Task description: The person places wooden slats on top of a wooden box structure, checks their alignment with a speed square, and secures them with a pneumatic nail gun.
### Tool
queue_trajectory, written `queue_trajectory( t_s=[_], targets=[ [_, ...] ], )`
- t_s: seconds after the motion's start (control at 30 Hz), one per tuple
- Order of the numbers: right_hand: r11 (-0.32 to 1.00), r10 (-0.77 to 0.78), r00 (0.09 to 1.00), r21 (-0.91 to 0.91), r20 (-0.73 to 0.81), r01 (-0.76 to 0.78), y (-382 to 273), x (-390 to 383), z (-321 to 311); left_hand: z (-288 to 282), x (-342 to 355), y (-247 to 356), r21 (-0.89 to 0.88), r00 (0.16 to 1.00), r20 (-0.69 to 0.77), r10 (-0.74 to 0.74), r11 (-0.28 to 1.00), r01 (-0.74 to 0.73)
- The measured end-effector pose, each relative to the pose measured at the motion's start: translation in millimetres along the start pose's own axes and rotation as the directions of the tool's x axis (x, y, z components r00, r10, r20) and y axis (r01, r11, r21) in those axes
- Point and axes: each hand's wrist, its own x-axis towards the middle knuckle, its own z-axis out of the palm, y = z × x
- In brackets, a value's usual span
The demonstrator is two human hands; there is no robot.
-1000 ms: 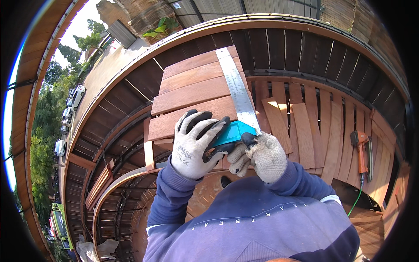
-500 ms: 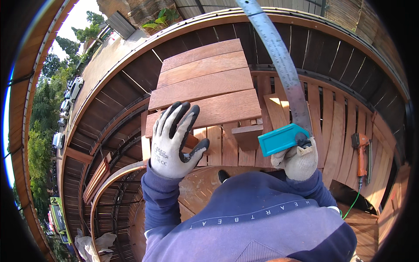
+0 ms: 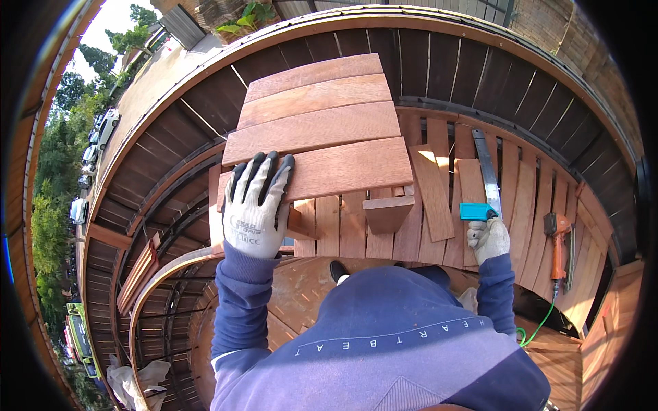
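Note:
A small slatted wooden tabletop made of several reddish-brown boards stands in front of me. My left hand, in a white and black work glove, lies on its near left corner with the fingers stretched out flat over the edge. Off to the right, my right hand, gloved too, is closed round the corner of a try square with a teal handle and a steel blade. The blade points away from me over the slatted bench; whether it touches the slats I cannot tell.
Loose boards lie on the bench right of the tabletop. An orange nail gun with a green hose rests farther right. A curved dark railing encloses the far side. Wooden strips and white plastic sheeting are at left.
My right hand has lowered the try square from a raised position near me to over the bench, farther right. My left hand has shifted slightly left, its fingers closer together on the tabletop.

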Motion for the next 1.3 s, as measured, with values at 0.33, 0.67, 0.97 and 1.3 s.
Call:
queue_trajectory(
  t_s=[0.33,0.67,0.97,1.3],
  targets=[
    [0.994,0.031,0.988,-0.102,-0.153,-0.047,-12,-14,24,2,-3,1,-0.034,1.0,-0.018,-0.011,0.999,0.011],
    [0.665,-0.618,0.76,-0.381,0.202,0.642,-41,-35,60,-24,-12,-4,-0.162,0.993,-0.057,-0.101,0.983,0.091],
    [0.128,-0.58,0.35,-0.343,0.735,0.931,-43,-76,175,20,-76,-44,-0.913,0.668,-0.001,-0.744,0.273,0.302],
    [0.212,-0.65,0.445,-0.415,0.616,0.885,-15,-79,192,26,-79,-36,-0.938,0.633,0.183,-0.753,0.058,0.341]
  ],
)
